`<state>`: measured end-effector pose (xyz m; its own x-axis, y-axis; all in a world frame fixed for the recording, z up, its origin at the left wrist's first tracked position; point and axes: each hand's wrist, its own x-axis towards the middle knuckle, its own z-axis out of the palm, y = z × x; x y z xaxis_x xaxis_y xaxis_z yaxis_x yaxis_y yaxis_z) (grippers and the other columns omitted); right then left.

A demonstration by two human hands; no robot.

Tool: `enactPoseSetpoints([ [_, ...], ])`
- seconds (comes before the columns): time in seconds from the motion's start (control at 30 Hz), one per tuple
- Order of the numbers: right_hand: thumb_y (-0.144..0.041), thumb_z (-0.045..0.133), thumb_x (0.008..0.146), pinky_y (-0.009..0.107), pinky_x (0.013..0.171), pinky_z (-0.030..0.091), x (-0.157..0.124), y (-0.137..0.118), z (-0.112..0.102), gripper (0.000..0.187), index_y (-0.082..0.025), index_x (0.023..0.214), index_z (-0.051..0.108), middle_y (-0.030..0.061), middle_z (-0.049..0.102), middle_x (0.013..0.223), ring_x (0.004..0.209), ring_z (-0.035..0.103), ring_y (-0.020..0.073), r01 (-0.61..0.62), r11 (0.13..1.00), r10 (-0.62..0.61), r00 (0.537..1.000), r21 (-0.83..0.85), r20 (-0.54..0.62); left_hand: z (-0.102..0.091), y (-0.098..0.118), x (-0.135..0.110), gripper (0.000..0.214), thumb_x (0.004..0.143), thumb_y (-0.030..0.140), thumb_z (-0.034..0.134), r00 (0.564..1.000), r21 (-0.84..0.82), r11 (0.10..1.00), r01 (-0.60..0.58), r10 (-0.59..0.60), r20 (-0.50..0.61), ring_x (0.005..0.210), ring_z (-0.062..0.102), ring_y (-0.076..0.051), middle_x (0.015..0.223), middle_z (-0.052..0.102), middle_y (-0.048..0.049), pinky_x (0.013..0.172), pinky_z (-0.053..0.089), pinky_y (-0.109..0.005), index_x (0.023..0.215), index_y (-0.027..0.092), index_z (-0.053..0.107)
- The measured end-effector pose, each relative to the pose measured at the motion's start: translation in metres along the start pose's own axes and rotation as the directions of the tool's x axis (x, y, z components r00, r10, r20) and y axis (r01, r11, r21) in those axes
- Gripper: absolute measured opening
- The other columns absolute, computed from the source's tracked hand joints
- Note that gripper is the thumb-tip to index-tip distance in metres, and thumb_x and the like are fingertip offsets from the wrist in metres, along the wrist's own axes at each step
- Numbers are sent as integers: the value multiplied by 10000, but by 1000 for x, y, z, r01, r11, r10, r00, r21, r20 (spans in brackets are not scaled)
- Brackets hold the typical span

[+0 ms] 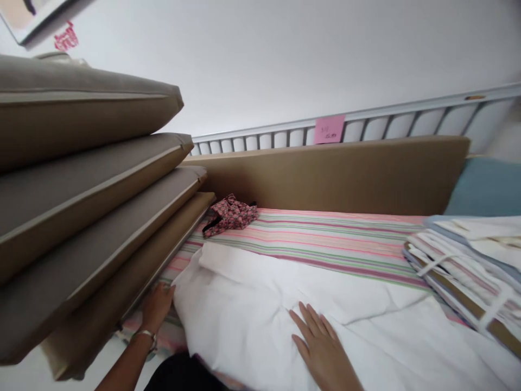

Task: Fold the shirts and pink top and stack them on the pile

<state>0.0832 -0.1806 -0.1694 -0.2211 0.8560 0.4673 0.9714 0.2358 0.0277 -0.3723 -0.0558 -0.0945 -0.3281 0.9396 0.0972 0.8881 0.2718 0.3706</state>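
Note:
A white cloth (252, 304), folded and somewhat creased, lies spread over the striped bedding. My left hand (158, 305), with a bracelet at its wrist, is closed at the cloth's left edge, its fingertips gripping the fabric there. Flat on top of the cloth, palm down with fingers apart, rests my right hand (321, 347). Beyond the cloth, a crumpled pink and black patterned garment (234, 214) lies on the bedding.
Several beige cushions (93, 146) are stacked close by my left arm. A long brown cushion (334, 176) leans on the white railing (431, 106), which bears a pink note (329, 129). Folded linens (468, 271) tied with white straps lie at the right, near a blue cushion (488, 187).

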Motion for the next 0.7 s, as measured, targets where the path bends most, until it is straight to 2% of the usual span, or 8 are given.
enactPoseSetpoints([
  [0.13,-527,402,880,451,990,398,0,2,6,519,-319,1355,427,4,407,1426,1276,433,239,36,997,-41,997,-65,-70,4,-29,-16,449,700,474,534,1000,-202,979,21,-20,8,1083,557,-315,1067,647,-165,960,389,-394,966,120,611],
  [0.23,-513,410,869,448,964,416,0,2,9,510,-305,1333,462,11,432,1411,1254,458,241,54,993,-66,991,-102,-117,4,-31,-23,464,629,524,585,995,-378,922,83,-53,88,938,625,-277,944,688,-110,836,472,-347,886,141,631],
  [0.37,-496,408,862,449,949,420,-1,4,13,501,-293,1313,488,24,470,1385,1232,481,245,77,991,-94,984,-109,-154,9,-11,-41,438,603,535,618,967,-498,841,210,-104,233,661,645,-258,683,678,-78,581,493,-338,766,130,634],
  [0.47,-496,409,859,456,957,409,-2,6,14,509,-292,1321,480,26,467,1390,1242,469,252,78,993,-90,986,-90,-139,14,16,-55,325,650,433,621,955,-534,811,240,-98,280,595,629,-238,633,663,-67,532,476,-325,755,126,630],
  [0.57,-493,405,861,459,967,398,-3,6,14,514,-300,1334,465,26,460,1396,1252,458,256,66,996,-73,990,-59,-119,7,38,-58,170,694,288,603,979,-542,824,168,-75,190,742,629,-218,760,675,-62,654,481,-307,790,148,612],
  [0.63,-495,399,867,460,984,385,-3,5,14,513,-310,1342,453,19,451,1404,1261,447,256,50,998,-53,995,-32,-89,-6,46,-56,109,720,238,577,992,-504,856,117,-80,95,855,599,-230,850,659,-70,774,457,-336,801,165,588],
  [0.7,-505,398,871,464,1002,370,-3,5,14,511,-319,1344,448,13,441,1412,1273,433,258,33,999,-34,998,-11,-56,-27,51,-55,119,751,207,536,994,-390,919,61,-89,-56,949,563,-254,954,630,-92,867,419,-381,858,172,573],
])
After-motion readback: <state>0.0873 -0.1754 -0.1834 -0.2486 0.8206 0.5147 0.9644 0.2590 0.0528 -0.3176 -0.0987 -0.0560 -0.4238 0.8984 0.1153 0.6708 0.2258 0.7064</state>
